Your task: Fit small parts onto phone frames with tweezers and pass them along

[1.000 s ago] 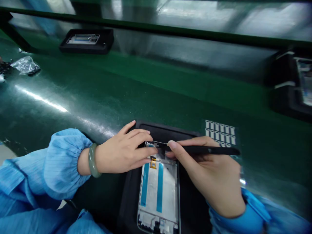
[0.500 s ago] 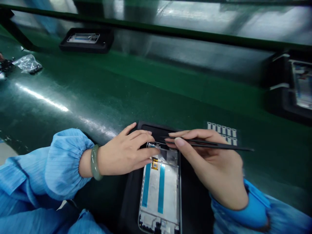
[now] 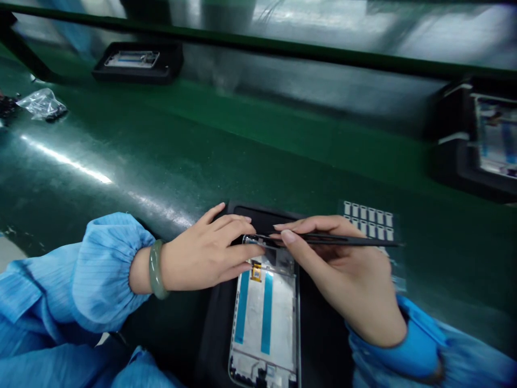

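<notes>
A phone mid-frame [image 3: 274,318] with two blue strips and a gold flex connector [image 3: 256,272] lies in a black holder [image 3: 218,318]. My left hand [image 3: 210,250], with a green bangle at the wrist, rests with fingers spread over the upper left of the frame. Its fingertips touch the frame's top part, partly covering it. Black tweezers [image 3: 335,239] are pinched between the thumb and fingers of my right hand [image 3: 343,275]. Their tips reach the top edge of the frame, close to my left fingertips. Whether the tips grip anything is too small to tell.
Beyond my right hand lies a sheet of small pale stickers [image 3: 369,220]. At the right stands another black holder with a phone frame [image 3: 498,134], and a similar holder [image 3: 163,73] sits at the back left. A clear plastic bag [image 3: 42,104] lies far left.
The tweezers have moved left and their tips have come down to the frame's top edge, with my right hand shifting slightly left. My left hand stays in place.
</notes>
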Demonstrator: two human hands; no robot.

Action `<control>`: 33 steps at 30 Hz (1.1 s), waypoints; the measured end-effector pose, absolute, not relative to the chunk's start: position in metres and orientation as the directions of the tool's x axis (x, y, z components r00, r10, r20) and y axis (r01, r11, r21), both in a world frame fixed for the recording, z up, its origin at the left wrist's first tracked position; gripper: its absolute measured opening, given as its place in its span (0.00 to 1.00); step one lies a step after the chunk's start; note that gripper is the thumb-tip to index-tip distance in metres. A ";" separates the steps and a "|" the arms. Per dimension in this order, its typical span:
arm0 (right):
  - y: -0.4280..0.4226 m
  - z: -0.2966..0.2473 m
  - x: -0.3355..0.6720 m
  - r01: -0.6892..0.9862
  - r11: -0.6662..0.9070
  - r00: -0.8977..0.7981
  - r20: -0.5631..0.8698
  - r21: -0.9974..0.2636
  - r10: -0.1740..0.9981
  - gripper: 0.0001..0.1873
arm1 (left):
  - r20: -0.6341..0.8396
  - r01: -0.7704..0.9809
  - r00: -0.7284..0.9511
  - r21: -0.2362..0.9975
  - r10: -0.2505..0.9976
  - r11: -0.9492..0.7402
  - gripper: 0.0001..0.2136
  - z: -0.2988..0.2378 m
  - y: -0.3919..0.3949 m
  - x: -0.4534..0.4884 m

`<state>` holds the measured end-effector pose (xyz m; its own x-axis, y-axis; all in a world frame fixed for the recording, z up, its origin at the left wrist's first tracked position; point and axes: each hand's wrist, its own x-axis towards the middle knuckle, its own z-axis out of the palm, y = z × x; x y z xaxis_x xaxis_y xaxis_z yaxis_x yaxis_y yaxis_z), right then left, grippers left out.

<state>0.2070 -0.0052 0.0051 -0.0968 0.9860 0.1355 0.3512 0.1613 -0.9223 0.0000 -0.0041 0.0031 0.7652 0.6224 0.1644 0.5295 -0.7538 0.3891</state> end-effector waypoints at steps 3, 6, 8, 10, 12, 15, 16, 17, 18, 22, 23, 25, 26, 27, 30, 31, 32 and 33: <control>-0.006 0.005 0.207 0.363 0.169 -0.089 0.147 -0.916 0.985 0.04 | 0.167 0.526 0.766 0.391 0.620 -0.755 0.12 0.003 -0.004 0.000; -0.005 0.006 0.206 0.369 0.172 -0.085 0.151 -0.913 0.985 0.05 | 0.163 0.527 0.767 0.391 0.621 -0.754 0.12 0.004 -0.004 0.000; -0.005 0.007 0.206 0.368 0.167 -0.088 0.144 -0.915 0.986 0.04 | 0.159 0.529 0.768 0.391 0.621 -0.753 0.12 0.004 -0.004 0.000; -0.004 0.009 0.205 0.379 0.167 -0.096 0.141 -0.910 0.985 0.04 | 0.155 0.529 0.767 0.393 0.622 -0.752 0.12 0.004 -0.004 0.000; -0.004 0.010 0.204 0.409 0.173 -0.104 0.142 -0.896 0.984 0.04 | 0.156 0.529 0.766 0.398 0.624 -0.749 0.12 0.004 -0.004 0.000; -0.004 0.010 0.204 0.464 0.193 -0.107 0.161 -0.865 0.981 0.03 | 0.161 0.531 0.762 0.400 0.627 -0.748 0.12 0.003 -0.004 -0.001; -0.005 0.009 0.204 0.476 0.193 -0.103 0.164 -0.858 0.981 0.03 | 0.164 0.531 0.761 0.398 0.627 -0.748 0.12 0.003 -0.004 -0.001; -0.005 0.009 0.204 0.480 0.190 -0.096 0.164 -0.856 0.982 0.03 | 0.164 0.532 0.761 0.397 0.628 -0.748 0.12 0.003 -0.004 -0.002; -0.005 0.008 0.204 0.475 0.181 -0.083 0.161 -0.861 0.983 0.04 | 0.163 0.533 0.761 0.394 0.628 -0.749 0.12 0.003 -0.003 -0.002; -0.007 0.006 0.205 0.411 0.157 -0.027 0.160 -0.898 0.987 0.05 | 0.167 0.535 0.763 0.382 0.625 -0.754 0.12 0.005 -0.003 -0.002; -0.008 0.006 0.206 0.409 0.159 -0.028 0.161 -0.899 0.986 0.05 | 0.171 0.532 0.763 0.381 0.623 -0.756 0.12 0.005 -0.003 -0.002; -0.008 0.006 0.208 0.432 0.168 -0.051 0.162 -0.886 0.985 0.05 | 0.178 0.525 0.765 0.384 0.619 -0.759 0.11 0.005 -0.003 -0.002; -0.008 0.006 0.209 0.451 0.177 -0.064 0.167 -0.875 0.984 0.05 | 0.180 0.523 0.765 0.387 0.618 -0.760 0.11 0.005 -0.004 -0.002; -0.008 0.006 0.209 0.469 0.189 -0.076 0.173 -0.863 0.982 0.05 | 0.179 0.522 0.766 0.389 0.618 -0.760 0.11 0.005 -0.004 -0.002; -0.008 0.006 0.210 0.499 0.223 -0.110 0.195 -0.837 0.975 0.05 | 0.171 0.524 0.766 0.392 0.620 -0.756 0.11 0.005 -0.004 -0.002; -0.008 0.006 0.210 0.505 0.230 -0.116 0.198 -0.832 0.973 0.05 | 0.169 0.524 0.766 0.392 0.620 -0.756 0.12 0.005 -0.004 -0.002; -0.008 0.006 0.210 0.513 0.234 -0.119 0.201 -0.826 0.972 0.05 | 0.169 0.524 0.766 0.393 0.620 -0.755 0.11 0.005 -0.004 -0.002; -0.008 0.007 0.210 0.523 0.241 -0.122 0.208 -0.817 0.971 0.05 | 0.169 0.523 0.767 0.394 0.619 -0.756 0.11 0.006 -0.004 -0.002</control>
